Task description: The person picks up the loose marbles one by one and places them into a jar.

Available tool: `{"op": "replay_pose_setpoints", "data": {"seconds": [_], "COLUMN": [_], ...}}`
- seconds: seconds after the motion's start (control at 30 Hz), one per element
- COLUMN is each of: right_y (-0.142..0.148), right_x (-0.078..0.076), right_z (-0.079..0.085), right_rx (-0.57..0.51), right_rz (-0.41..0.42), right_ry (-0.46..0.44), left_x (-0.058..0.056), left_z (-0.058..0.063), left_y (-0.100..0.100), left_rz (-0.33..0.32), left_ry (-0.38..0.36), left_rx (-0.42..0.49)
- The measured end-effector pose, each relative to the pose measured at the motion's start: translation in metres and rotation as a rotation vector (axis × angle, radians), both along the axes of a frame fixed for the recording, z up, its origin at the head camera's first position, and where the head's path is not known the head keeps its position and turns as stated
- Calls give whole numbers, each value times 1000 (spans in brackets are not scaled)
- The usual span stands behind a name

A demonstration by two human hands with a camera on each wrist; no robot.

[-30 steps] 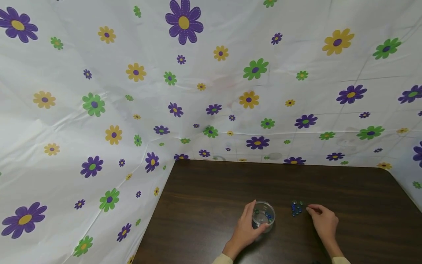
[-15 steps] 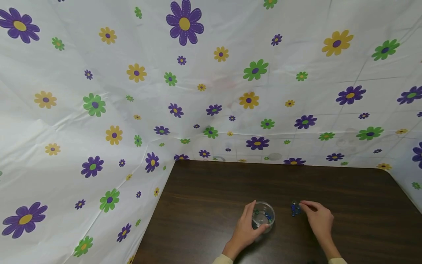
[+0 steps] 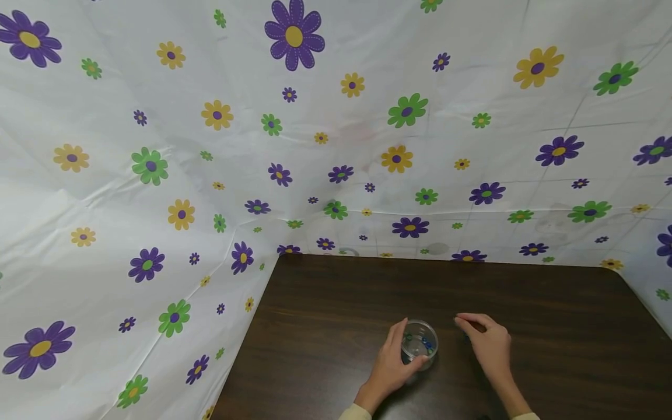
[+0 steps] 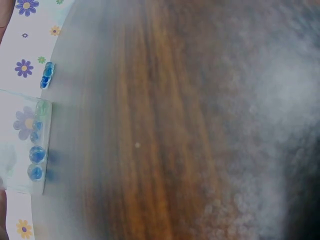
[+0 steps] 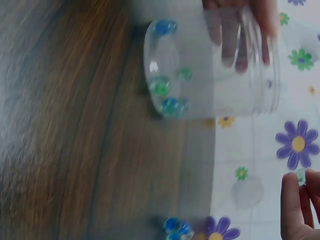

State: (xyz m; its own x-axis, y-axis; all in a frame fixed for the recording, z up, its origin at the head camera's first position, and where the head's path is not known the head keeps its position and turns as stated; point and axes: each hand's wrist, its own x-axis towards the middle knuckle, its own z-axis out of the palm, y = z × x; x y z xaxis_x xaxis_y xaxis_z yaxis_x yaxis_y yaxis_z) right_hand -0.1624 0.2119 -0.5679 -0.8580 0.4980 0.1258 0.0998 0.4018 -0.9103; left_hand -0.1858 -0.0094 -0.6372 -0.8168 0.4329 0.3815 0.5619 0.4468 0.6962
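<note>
Pinching green marble [image 5: 301, 177], right hand [image 3: 492, 347]; left hand [image 3: 389, 363] gripping clear jar [image 5: 232, 97], marbles [image 5: 161, 86] inside

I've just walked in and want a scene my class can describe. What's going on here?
A person's left hand holds a clear jar upright on the dark table, with several blue and green marbles at its bottom. The right hand pinches a pale green marble between its fingertips, beside the jar and not yet over its mouth. A small cluster of mostly blue marbles lies on the table, partly hidden by the right hand in the head view.
</note>
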Motion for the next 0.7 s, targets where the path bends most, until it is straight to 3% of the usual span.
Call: {"op": "replay_pose_setpoints", "data": {"seconds": [0.7], "right_y": [-43], "right_x": [1], "right_z": [-5], "right_rx": [108], "right_rz": [179], "right_ry": [162], "left_x": [-1], "left_z": [0], "left_y": [0], "left_rz": [-10], "left_ry": [-3], "left_rx": [-7]}}
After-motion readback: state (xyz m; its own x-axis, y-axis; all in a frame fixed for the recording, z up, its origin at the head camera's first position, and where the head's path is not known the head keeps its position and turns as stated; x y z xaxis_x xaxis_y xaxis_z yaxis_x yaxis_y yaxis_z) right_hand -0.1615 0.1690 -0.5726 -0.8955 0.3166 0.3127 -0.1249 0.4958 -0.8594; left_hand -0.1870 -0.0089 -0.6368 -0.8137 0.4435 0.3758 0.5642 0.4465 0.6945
